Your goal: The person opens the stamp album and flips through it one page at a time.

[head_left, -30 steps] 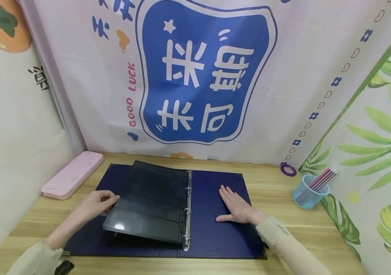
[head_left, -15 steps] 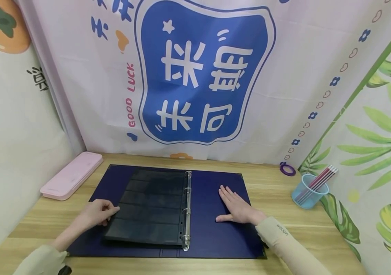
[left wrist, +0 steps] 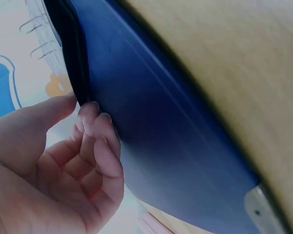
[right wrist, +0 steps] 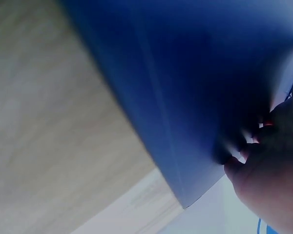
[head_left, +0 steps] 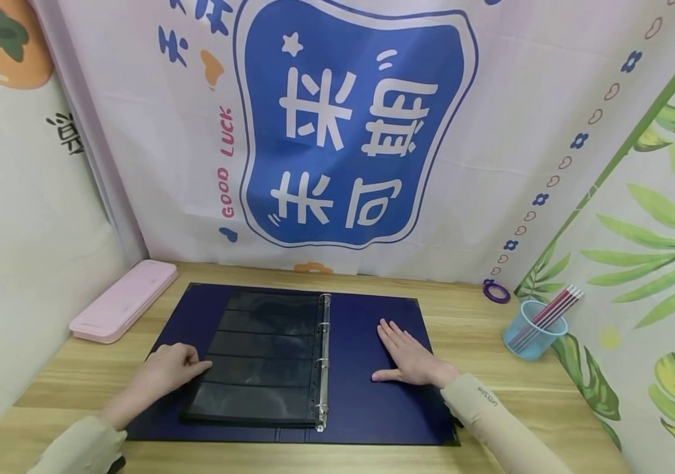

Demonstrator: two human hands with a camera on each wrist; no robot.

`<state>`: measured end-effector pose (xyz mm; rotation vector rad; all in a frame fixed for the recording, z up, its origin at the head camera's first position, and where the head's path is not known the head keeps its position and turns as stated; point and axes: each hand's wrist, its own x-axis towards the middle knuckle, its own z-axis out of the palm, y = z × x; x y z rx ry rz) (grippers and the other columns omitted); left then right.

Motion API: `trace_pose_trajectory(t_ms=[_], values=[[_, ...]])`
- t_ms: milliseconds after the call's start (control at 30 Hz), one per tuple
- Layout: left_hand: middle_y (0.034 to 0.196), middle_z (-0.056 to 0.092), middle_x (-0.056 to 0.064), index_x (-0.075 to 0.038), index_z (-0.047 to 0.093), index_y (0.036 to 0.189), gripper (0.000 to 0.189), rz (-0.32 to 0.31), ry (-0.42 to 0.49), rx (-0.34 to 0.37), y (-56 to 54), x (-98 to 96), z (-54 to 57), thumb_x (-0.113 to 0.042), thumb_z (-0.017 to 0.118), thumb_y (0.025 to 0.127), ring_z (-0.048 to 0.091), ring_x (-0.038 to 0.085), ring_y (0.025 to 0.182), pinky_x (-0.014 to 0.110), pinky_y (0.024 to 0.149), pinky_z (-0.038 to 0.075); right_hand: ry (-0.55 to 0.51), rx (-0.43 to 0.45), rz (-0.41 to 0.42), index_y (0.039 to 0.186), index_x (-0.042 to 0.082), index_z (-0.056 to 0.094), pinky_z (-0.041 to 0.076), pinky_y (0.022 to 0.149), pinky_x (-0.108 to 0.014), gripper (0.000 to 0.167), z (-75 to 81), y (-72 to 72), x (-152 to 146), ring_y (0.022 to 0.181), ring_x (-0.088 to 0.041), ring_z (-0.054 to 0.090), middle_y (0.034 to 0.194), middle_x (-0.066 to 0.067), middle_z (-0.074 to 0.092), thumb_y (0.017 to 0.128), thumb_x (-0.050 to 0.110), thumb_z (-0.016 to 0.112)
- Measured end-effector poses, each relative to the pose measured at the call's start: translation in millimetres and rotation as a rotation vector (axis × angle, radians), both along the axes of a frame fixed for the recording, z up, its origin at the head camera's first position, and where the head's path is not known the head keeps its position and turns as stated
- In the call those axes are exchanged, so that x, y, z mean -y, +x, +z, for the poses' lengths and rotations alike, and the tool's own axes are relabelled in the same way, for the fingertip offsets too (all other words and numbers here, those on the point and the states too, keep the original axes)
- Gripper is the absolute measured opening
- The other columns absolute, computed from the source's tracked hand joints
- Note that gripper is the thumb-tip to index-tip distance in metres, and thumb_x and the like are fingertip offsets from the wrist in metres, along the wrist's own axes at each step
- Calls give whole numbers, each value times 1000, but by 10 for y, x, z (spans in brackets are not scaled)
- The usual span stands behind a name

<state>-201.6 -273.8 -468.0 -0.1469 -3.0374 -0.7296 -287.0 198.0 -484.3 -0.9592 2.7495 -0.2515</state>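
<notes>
A navy ring binder (head_left: 367, 395) lies spread flat on the desk. Black pocket pages (head_left: 260, 368), divided into horizontal strips, lie over its left cover, held by the metal rings (head_left: 323, 362) along the spine. My left hand (head_left: 168, 372) is at the left edge of the pages. In the left wrist view, thumb and curled fingertips of that hand (left wrist: 73, 151) pinch the edge of the black pages (left wrist: 73, 53). My right hand (head_left: 408, 359) rests palm down on the bare right cover, fingers straight and thumb spread; the right wrist view shows its fingers (right wrist: 239, 165) against the blue cover (right wrist: 185, 97).
A pink pencil case (head_left: 126, 299) sits at the desk's left, near the wall. On the right stand a light blue pencil cup (head_left: 533, 339) with several pencils (head_left: 550, 313) and a purple ring (head_left: 497, 293). Printed cloth (head_left: 491, 164) hangs behind the desk (head_left: 479, 329).
The raised black page came down flat onto the left side, its strip pockets now showing. My left hand lowered with it and shifted slightly right. The right hand stayed in place.
</notes>
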Motion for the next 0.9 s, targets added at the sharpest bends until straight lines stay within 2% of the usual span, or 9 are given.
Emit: trace_pose_trajectory(t_ms=[100,367,567,733,833,900], values=[[53,41,-7,-15,50,60,39,11,-26,-21,4,-14,-8,-29,73,88,41,10,49,24,48,31,-3,2,0,157,-2,13,21,121,-60,102,-6,1,-8,154,-43,10,166,-23,8,92,63,56],[55,43,-6,-16,50,62,38,28,-38,-3,-19,-17,4,-32,74,87,42,11,50,25,47,30,-54,-10,14,156,-5,16,21,119,-63,105,-33,1,-21,152,-46,12,165,-26,11,90,67,55],[57,44,-5,-16,50,64,36,27,-56,-73,-69,-85,56,-29,75,86,42,12,51,26,46,30,-50,3,12,157,-4,16,21,119,-62,104,-23,-10,5,153,-46,12,165,-25,11,90,65,58],[55,43,-5,-14,52,66,33,25,-59,-164,-184,-232,131,-27,73,88,40,12,48,24,43,28,-34,20,-18,157,-1,18,22,121,-60,98,17,6,27,154,-43,12,165,-23,12,92,61,58],[58,50,-2,-11,60,71,26,16,-46,-220,-296,-334,180,-24,72,90,42,11,49,25,42,31,-54,15,-67,157,2,20,20,121,-60,91,30,14,33,154,-42,13,166,-20,14,95,60,53],[64,59,2,-7,67,80,19,5,-50,-258,-386,-400,206,-23,72,90,47,13,52,26,43,36,-76,-9,-116,157,5,23,17,121,-62,86,46,16,42,154,-42,13,166,-18,15,97,60,49]])
